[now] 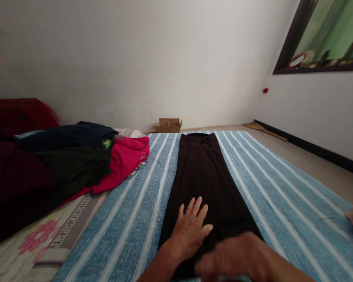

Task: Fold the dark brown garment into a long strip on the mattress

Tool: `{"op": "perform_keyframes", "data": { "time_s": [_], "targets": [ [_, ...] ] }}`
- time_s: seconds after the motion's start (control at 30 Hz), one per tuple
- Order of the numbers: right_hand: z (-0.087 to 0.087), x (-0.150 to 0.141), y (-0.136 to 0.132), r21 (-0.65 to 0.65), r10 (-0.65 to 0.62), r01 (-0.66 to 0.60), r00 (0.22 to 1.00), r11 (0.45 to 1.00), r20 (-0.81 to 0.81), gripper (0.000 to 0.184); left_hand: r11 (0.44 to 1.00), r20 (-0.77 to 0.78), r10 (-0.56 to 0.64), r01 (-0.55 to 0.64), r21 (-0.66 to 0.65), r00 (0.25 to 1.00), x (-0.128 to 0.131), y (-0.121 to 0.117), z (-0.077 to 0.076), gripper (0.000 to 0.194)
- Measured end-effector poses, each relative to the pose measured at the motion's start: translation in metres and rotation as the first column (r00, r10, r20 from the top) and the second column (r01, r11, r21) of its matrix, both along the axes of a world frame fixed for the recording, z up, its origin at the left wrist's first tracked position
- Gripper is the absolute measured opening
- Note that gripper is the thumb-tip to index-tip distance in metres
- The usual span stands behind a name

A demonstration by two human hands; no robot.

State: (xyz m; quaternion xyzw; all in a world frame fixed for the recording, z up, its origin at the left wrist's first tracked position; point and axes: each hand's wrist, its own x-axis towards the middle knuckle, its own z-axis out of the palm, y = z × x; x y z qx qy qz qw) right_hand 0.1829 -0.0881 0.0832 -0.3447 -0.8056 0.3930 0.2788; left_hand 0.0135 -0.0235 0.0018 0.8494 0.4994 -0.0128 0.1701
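Note:
A long dark brown garment lies flat on the blue striped sheet, its gathered waistband at the far end; it widens toward me. Whether it is trousers or a skirt I cannot tell. My left hand rests palm down on its near part, fingers spread and nothing held. Closer to the camera, my right hand is smeared by motion over the garment's near end. Its fingers are too blurred to read, and the near edge of the garment is hidden behind it.
Heaped clothes lie at the left, among them a bright pink piece, a dark green one and a navy one. They cover part of a flowered cloth. A cardboard box stands by the back wall. A window is at upper right.

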Motion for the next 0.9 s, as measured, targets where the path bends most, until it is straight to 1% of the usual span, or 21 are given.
{"op": "perform_keyframes", "data": {
  "time_s": [0.03, 0.07, 0.1, 0.13, 0.17, 0.2, 0.23, 0.27, 0.3, 0.33, 0.37, 0.43, 0.63, 0.73, 0.9],
  "targets": [
    [-0.003, 0.004, 0.014, -0.024, -0.017, 0.017, 1.0, 1.0, -0.003, 0.02, 1.0, 0.0, -0.001, 0.001, 0.016, 1.0, -0.001, -0.002, -0.001, 0.056],
    [-0.01, 0.01, 0.029, -0.048, -0.078, 0.078, 0.997, 0.996, -0.006, 0.021, 0.999, 0.001, 0.002, -0.002, 0.032, 1.0, -0.002, -0.005, -0.002, 0.057],
    [-0.02, 0.018, 0.045, -0.062, -0.183, 0.183, 0.983, 0.981, 0.003, 0.022, 0.999, 0.004, 0.007, -0.007, 0.045, 1.0, -0.003, -0.007, -0.003, 0.057],
    [-0.032, 0.028, 0.06, -0.083, -0.335, 0.335, 0.942, 0.939, 0.017, 0.023, 0.998, 0.007, 0.015, -0.015, 0.056, 1.0, -0.003, -0.009, -0.005, 0.058],
    [-0.046, 0.039, 0.074, -0.035, -0.5, 0.502, 0.864, 0.864, 0.058, 0.023, 0.998, 0.01, 0.025, -0.026, 0.064, 1.0, -0.003, -0.011, -0.006, 0.058],
    [-0.06, 0.051, 0.087, 0.036, -0.622, 0.623, 0.772, 0.781, 0.13, 0.023, 0.997, 0.009, 0.037, -0.038, 0.068, 0.999, -0.003, -0.013, -0.007, 0.058],
    [-0.073, 0.062, 0.099, 0.105, -0.726, 0.723, 0.657, 0.683, 0.205, 0.023, 0.996, 0.006, 0.05, -0.05, 0.069, 0.999, -0.002, -0.015, -0.008, 0.058],
    [-0.085, 0.071, 0.109, 0.131, -0.775, 0.771, 0.587, 0.624, 0.234, 0.024, 0.996, 0.002, 0.065, -0.065, 0.069, 0.998, -0.001, -0.016, -0.008, 0.058],
    [-0.094, 0.079, 0.117, 0.155, -0.806, 0.8, 0.533, 0.579, 0.259, 0.025, 0.995, -0.003, 0.079, -0.078, 0.068, 0.997, 0.0, -0.017, -0.008, 0.057],
    [-0.102, 0.085, 0.124, 0.171, -0.824, 0.819, 0.493, 0.548, 0.28, 0.026, 0.994, -0.009, 0.091, -0.09, 0.064, 0.996, 0.001, -0.018, -0.008, 0.058],
    [-0.107, 0.089, 0.13, 0.179, -0.831, 0.827, 0.471, 0.532, 0.294, 0.027, 0.993, -0.016, 0.102, -0.1, 0.061, 0.995, 0.002, -0.018, -0.008, 0.058],
    [-0.113, 0.092, 0.139, 0.2, -0.836, 0.832, 0.443, 0.518, 0.325, 0.028, 0.992, -0.023, 0.112, -0.111, 0.063, 0.993, 0.003, -0.019, -0.009, 0.058],
    [-0.12, 0.083, 0.159, 0.262, -0.825, 0.814, 0.395, 0.518, 0.403, 0.032, 0.988, 0.007, 0.098, -0.098, 0.115, 0.995, 0.0, -0.019, -0.017, 0.058],
    [-0.123, 0.078, 0.164, 0.294, -0.821, 0.802, 0.372, 0.519, 0.434, 0.03, 0.987, 0.012, 0.091, -0.092, 0.131, 0.996, -0.001, -0.019, -0.02, 0.058],
    [-0.128, 0.073, 0.166, 0.35, -0.823, 0.785, 0.329, 0.511, 0.463, 0.025, 0.988, 0.016, 0.096, -0.097, 0.122, 0.995, 0.0, -0.02, -0.02, 0.059]
  ]
}}
